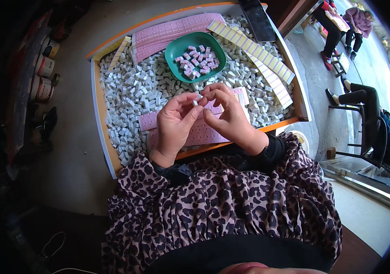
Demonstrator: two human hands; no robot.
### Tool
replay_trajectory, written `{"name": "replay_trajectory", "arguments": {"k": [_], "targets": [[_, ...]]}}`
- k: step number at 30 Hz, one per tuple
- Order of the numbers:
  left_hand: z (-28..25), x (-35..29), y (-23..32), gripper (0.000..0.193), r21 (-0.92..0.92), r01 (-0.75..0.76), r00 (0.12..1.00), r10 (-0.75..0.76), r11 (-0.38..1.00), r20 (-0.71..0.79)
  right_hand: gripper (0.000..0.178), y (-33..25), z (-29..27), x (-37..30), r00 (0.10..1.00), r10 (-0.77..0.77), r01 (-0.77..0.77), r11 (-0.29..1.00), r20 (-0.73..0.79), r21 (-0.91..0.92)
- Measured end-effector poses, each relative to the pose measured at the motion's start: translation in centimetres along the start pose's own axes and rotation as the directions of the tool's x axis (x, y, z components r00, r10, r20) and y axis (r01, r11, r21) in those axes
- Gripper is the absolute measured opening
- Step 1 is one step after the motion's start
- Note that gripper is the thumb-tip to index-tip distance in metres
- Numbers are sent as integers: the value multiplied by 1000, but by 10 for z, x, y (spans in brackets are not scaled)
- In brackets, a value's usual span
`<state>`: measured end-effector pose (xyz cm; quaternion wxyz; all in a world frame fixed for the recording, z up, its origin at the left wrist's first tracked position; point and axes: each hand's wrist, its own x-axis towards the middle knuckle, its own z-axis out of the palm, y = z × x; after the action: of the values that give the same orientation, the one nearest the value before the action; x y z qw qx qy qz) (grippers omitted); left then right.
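Pinching a small white block between the fingertips, both hands are held above a shallow wooden tray.

The left hand and the right hand are curled, their fingertips closed together on the block. Beneath them a pink perforated label sheet is laid over a heap of loose white blocks. A green oval plastic dish of pink-labelled blocks is set farther back, near yellow label strips.
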<state>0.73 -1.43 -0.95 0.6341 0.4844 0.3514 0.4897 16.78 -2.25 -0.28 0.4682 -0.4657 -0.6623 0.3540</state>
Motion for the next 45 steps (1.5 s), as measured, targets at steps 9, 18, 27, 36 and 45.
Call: {"name": "replay_trajectory", "arguments": {"k": [9, 18, 27, 36, 45], "targets": [[-7, 46, 15, 19, 171, -115, 993, 116, 979, 6, 20, 12, -10, -4, 995, -8, -1, 996, -102, -88], [-52, 68, 17, 15, 856, -130, 948, 317, 501, -41, 18, 33, -26, -12, 993, 63, -74, 991, -97, -114], [-58, 65, -6, 17, 977, -116, 956, 286, 177, 62, 17, 26, -28, -12, 995, -62, 36, 946, -72, -322], [-38, 47, 10, 12, 825, -62, 973, 217, 561, -74, 15, 26, -24, -5, 983, -185, 151, 770, 11, -620], [-7, 15, -9, 20, -46, 237, 971, -237, 970, 20, 17, 32, -24, 5, 965, -153, 256, 745, 215, -616]]}}
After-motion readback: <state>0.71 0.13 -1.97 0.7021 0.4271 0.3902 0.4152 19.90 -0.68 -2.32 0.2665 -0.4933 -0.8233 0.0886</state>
